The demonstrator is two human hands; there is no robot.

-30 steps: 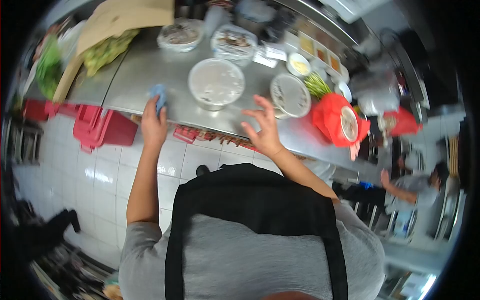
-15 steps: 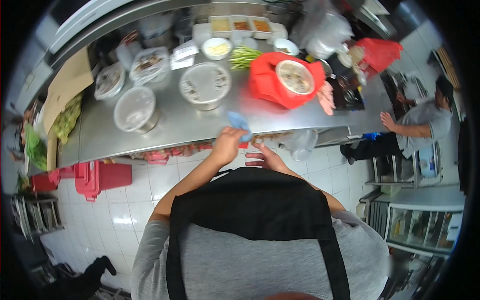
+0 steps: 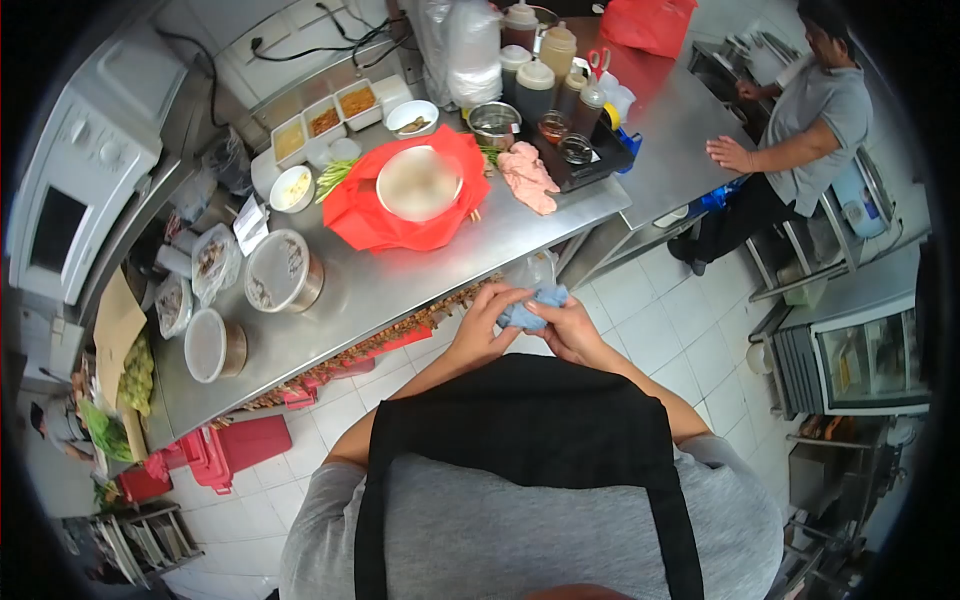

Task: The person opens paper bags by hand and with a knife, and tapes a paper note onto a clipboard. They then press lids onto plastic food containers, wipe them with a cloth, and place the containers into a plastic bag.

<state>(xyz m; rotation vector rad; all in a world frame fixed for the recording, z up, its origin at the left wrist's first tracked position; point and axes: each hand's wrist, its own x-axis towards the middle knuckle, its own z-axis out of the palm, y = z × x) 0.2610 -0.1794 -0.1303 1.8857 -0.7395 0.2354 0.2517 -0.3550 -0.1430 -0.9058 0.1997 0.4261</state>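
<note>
A crumpled light-blue cloth [image 3: 522,314] is bunched between my hands, just off the front edge of the steel counter. My left hand [image 3: 484,326] grips it from one side, fingers bent around it. On the other side, my right hand [image 3: 574,328] is closed on it with the thumb pressed over the folds. The counter part nearest my hands bears a red bag [image 3: 357,228] spread around a round white-topped container [image 3: 418,184]. Pink folded cloth or gloves [image 3: 527,178] lie to its right.
Lidded tubs [image 3: 284,270] stand on the left of the steel counter [image 3: 400,290]. Sauce bottles [image 3: 535,85] and a black tray [image 3: 605,150] are at the back right. A co-worker [image 3: 815,125] stands at the right. Red bins [image 3: 240,450] sit below the counter.
My left hand has lifted the blue cloth off the counter edge and moved right. My right hand, previously apart with spread fingers, now holds it too. My view has turned right.
</note>
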